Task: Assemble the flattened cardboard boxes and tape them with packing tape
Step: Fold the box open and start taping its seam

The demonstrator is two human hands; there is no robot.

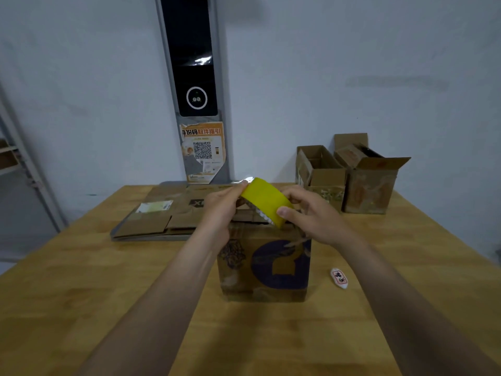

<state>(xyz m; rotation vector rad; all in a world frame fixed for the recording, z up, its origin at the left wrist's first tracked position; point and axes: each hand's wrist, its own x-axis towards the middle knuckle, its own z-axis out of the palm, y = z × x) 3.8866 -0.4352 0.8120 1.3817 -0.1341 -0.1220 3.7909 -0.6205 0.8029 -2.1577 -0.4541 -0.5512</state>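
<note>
wooden table (81, 308) is carrying everything. upright cardboard box (264, 264) is sitting right under both hands. right hand (309, 213) is gripping the yellow tape roll (267, 198), left hand (222, 207) is pinching its loose end, which is probably risking sticking back or tearing crooked.

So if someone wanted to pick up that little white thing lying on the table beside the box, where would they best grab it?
Probably across its narrow middle, coming straight down from above. The small white object lies flat on the wooden table, long and rounded, with bare space all round it, so fingers could close on its two long sides. The box stands apart to its left.
</note>
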